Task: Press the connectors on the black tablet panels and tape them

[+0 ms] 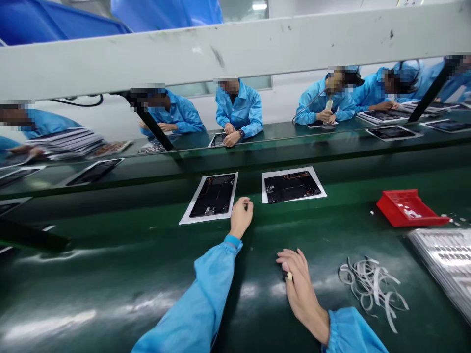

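Note:
My left hand [242,218] is at the right edge of a white sheet [186,219] that has a dark, opened tablet-like device [213,195] lying on it. Its fingers are curled in, and whatever may be between them is hidden. To the right lies a second dark device [292,187] on another white sheet [323,191]. Nearer to me, low over the green work surface, is my right hand [301,289], its fingers loosely stretched and apart. A small black and cream piece [289,276] shows at its thumb; I cannot tell whether it is worn or held.
Curled grey-white strips [375,284] lie right of my right hand. Beyond them are a red tray [395,218] with small white bits and a stack of clear trays [441,260]. A raised ledge [206,159] crosses behind, with co-workers in blue beyond. A white beam [235,49] spans above.

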A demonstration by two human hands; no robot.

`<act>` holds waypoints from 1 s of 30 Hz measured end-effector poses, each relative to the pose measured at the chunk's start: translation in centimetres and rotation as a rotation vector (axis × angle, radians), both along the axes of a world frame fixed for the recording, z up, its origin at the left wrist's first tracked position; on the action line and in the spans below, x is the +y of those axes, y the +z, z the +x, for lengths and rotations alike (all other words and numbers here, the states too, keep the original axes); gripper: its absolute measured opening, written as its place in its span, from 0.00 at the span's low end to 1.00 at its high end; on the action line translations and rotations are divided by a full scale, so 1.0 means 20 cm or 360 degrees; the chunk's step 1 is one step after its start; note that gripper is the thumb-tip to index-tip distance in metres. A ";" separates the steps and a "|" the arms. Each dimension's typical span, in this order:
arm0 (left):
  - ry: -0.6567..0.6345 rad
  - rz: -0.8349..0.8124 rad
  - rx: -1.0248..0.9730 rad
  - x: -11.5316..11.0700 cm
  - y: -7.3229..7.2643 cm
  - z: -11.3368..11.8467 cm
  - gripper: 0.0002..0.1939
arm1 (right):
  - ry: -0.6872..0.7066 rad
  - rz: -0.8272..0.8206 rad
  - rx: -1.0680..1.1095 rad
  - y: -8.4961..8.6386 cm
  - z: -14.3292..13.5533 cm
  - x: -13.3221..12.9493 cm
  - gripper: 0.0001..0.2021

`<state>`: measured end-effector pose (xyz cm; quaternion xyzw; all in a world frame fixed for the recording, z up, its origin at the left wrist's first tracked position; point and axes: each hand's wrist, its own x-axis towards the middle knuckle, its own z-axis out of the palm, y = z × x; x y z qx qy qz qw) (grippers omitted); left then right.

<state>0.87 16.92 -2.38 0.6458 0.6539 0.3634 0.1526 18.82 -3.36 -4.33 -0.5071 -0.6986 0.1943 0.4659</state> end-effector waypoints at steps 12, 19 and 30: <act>0.0022 -0.0493 -0.0684 0.24 -0.03 0.22 0.14 | -0.0073 -0.0047 0.0166 0.01 0.02 0.02 0.12; -0.0213 -0.0660 -0.1433 0.05 0.03 0.26 0.14 | -0.0273 -0.0171 0.0621 -0.01 0.05 0.09 0.15; -0.0303 -0.1063 -0.1832 -0.79 0.15 0.08 0.20 | -0.0353 -0.0055 0.0846 -0.06 0.12 0.17 0.21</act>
